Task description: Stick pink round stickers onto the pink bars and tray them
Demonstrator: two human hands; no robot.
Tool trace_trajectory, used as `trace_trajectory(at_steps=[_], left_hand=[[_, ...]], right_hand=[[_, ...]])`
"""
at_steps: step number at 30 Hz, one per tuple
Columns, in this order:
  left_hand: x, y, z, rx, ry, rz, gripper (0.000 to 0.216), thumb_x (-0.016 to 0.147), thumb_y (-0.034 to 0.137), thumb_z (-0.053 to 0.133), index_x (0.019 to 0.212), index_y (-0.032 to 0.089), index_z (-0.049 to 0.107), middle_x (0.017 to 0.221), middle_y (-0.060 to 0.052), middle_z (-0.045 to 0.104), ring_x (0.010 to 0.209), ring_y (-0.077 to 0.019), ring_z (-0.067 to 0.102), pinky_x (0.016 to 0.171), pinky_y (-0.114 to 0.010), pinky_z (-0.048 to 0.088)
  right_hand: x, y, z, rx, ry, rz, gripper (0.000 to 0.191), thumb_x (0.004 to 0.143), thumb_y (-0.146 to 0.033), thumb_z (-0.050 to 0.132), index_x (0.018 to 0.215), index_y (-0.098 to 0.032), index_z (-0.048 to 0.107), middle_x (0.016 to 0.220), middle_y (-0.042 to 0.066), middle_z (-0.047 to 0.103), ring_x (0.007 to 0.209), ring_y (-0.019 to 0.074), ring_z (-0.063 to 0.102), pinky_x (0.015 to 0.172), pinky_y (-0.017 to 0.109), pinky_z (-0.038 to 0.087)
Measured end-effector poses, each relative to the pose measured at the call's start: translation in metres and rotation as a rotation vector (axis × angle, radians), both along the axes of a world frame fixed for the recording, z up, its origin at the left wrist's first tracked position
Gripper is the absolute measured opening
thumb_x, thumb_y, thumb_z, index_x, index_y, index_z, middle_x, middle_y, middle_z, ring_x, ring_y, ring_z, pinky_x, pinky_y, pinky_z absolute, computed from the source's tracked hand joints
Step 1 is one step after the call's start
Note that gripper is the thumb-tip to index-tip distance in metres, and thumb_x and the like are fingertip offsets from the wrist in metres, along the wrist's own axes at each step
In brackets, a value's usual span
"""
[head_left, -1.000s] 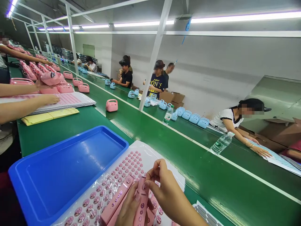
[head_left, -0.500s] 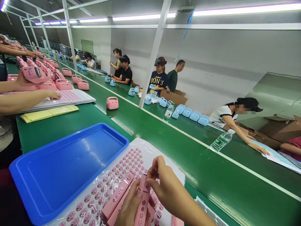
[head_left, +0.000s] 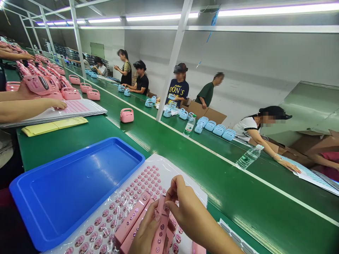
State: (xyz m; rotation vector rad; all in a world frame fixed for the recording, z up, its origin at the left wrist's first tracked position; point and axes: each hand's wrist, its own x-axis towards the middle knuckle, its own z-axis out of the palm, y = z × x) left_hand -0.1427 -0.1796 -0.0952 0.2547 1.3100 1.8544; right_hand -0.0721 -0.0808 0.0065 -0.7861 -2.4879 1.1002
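Observation:
My left hand [head_left: 145,234] grips a long pink plastic strip [head_left: 161,229] with round holes, held upright at the bottom of the head view. My right hand [head_left: 185,208] pinches at the strip's top end, fingers closed on it; whether a small sticker is between the fingertips I cannot make out. Two more pink strips [head_left: 131,220] lie under my hands on a white sheet of round pink stickers [head_left: 124,208]. A blue tray [head_left: 71,188] sits just left of the sheet.
A green conveyor belt [head_left: 225,187] runs diagonally, carrying a pink device [head_left: 126,115]. Water bottles [head_left: 247,157] stand along the divider. Blue devices [head_left: 214,129] and several workers line the far side. A neighbour's arm [head_left: 29,107] rests on sticker sheets at left.
My hands and the strip have stayed nearly still, fingers shifting slightly at the strip's top. Workers across the belt have moved; one person has stepped right towards the cardboard boxes.

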Motion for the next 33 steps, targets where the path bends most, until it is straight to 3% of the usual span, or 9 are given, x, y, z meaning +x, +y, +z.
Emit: trace_trajectory(at_steps=[4, 13, 18, 25, 29, 33], left_hand=[[-0.0006, -0.0006, -0.0028, 0.060, 0.081, -0.007, 0.042, 0.064, 0.047, 0.073, 0.098, 0.024, 0.068, 0.128, -0.003, 0.054, 0.130, -0.0236, 0.032, 0.111, -0.032, 0.017], [-0.0037, 0.0036, -0.0077, 0.024, -0.131, -0.112, 0.043, 0.075, 0.049, 0.064, 0.112, 0.029, 0.059, 0.134, 0.002, 0.048, 0.131, -0.0195, 0.030, 0.113, -0.039, 0.015], [-0.0040, 0.0007, -0.0075, -0.013, -0.032, -0.038, 0.033, 0.068, 0.046, 0.070, 0.095, 0.027, 0.068, 0.130, 0.001, 0.052, 0.132, -0.0222, 0.028, 0.112, -0.035, 0.016], [-0.0023, 0.0024, -0.0095, 0.027, -0.066, -0.080, 0.034, 0.077, 0.047, 0.062, 0.108, 0.032, 0.062, 0.133, 0.006, 0.048, 0.131, -0.0141, 0.028, 0.113, -0.033, 0.012], [-0.0026, 0.0021, -0.0093, 0.022, -0.077, -0.069, 0.040, 0.070, 0.051, 0.068, 0.105, 0.032, 0.064, 0.132, 0.005, 0.049, 0.132, -0.0166, 0.027, 0.113, -0.032, 0.010], [-0.0033, 0.0018, -0.0074, 0.022, -0.156, -0.131, 0.043, 0.075, 0.050, 0.064, 0.113, 0.030, 0.059, 0.133, 0.002, 0.048, 0.128, -0.0215, 0.035, 0.111, -0.039, 0.020]], right_hand=[[0.0020, -0.0031, -0.0011, -0.016, 0.023, -0.022, 0.028, 0.072, 0.001, 0.042, 0.079, -0.024, 0.032, 0.071, -0.004, 0.058, 0.067, 0.0148, 0.054, 0.063, 0.029, 0.040], [0.0034, -0.0003, -0.0041, -0.147, 0.140, -0.100, 0.030, 0.073, 0.000, 0.045, 0.078, -0.025, 0.028, 0.072, -0.005, 0.055, 0.064, 0.0126, 0.049, 0.061, 0.028, 0.041], [0.0021, -0.0016, -0.0062, -0.124, 0.131, -0.084, 0.030, 0.073, 0.001, 0.046, 0.079, -0.024, 0.031, 0.070, -0.006, 0.057, 0.065, 0.0128, 0.052, 0.062, 0.028, 0.041], [0.0025, -0.0039, -0.0060, -0.079, 0.106, -0.071, 0.030, 0.073, 0.001, 0.046, 0.079, -0.025, 0.032, 0.069, -0.006, 0.058, 0.066, 0.0138, 0.056, 0.061, 0.027, 0.043], [0.0033, -0.0044, -0.0053, -0.064, 0.096, -0.081, 0.030, 0.073, 0.001, 0.047, 0.079, -0.025, 0.032, 0.070, -0.005, 0.058, 0.066, 0.0146, 0.057, 0.059, 0.027, 0.043], [0.0032, -0.0080, -0.0070, -0.078, 0.088, -0.104, 0.029, 0.073, 0.000, 0.046, 0.079, -0.025, 0.031, 0.068, -0.006, 0.057, 0.063, 0.0147, 0.057, 0.056, 0.027, 0.042]])
